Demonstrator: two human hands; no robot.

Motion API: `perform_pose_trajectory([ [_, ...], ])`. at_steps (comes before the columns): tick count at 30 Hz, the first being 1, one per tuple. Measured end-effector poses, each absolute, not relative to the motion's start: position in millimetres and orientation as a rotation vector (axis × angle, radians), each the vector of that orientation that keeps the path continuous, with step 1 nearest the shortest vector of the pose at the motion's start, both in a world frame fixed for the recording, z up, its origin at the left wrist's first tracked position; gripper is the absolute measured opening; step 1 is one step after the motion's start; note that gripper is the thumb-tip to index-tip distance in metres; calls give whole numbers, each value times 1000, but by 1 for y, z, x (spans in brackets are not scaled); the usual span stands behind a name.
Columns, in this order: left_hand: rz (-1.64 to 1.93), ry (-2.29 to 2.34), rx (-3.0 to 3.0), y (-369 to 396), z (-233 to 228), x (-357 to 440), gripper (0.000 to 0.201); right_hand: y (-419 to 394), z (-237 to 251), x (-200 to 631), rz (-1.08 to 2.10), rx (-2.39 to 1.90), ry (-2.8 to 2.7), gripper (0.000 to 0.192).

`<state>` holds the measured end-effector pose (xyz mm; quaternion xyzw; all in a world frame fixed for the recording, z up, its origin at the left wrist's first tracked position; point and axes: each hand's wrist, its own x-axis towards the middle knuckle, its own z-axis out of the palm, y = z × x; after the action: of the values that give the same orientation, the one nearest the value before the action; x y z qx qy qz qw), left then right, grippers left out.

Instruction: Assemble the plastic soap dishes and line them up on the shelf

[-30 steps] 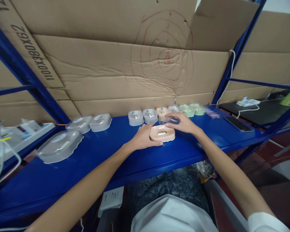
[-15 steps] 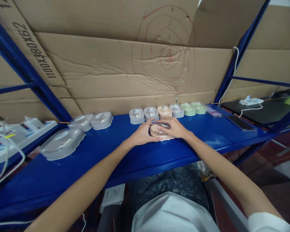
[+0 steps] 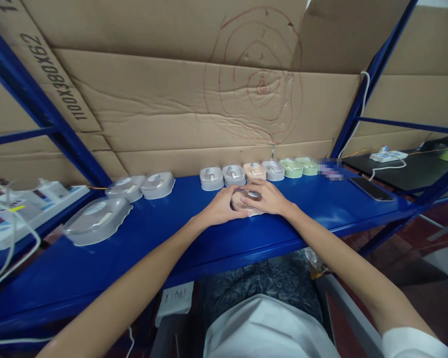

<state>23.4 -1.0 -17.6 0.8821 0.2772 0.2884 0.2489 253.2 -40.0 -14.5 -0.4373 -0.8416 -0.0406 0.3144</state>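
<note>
At the middle of the blue shelf I hold a small peach plastic box with a clear lid point(image 3: 240, 200). My left hand point(image 3: 222, 206) is wrapped round its left side, thumb along the near edge. My right hand point(image 3: 271, 197) is closed over its right side and top, fingers curled onto the lid. A dark oval spot shows on the lid between the fingers. The fingers cover much of the box. Just behind my hands stands a row of similar lidded boxes: grey boxes point(image 3: 211, 179), a peach box point(image 3: 255, 172) and green boxes point(image 3: 293, 169).
Larger grey lidded boxes point(image 3: 98, 221) sit on the left of the blue shelf point(image 3: 194, 243). A phone point(image 3: 371, 189) lies at the right. Power strips point(image 3: 37, 211) with white cables are beyond the left end. Cardboard point(image 3: 164, 99) walls the back; blue posts point(image 3: 377, 74) flank the sides.
My right fingers have shifted slightly over the lid, and the dark oval spot shows more clearly. Both hands keep hold of the box in the same place.
</note>
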Motion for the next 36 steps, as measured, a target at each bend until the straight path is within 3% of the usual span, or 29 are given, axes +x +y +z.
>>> perform_pose_trajectory([
  [13, 800, 715, 2507, 4, -25, 24, 81, -38, -16, 253, -84, -1180, -2196, 51],
  [25, 781, 694, 2620, 6, -32, 24, 84, -32, -17, 256, 277, -1132, -2079, 40],
  [36, 693, 727, 2642, 2, -26, 21, 81, -35, -16, 252, 96, -1312, -2152, 43],
])
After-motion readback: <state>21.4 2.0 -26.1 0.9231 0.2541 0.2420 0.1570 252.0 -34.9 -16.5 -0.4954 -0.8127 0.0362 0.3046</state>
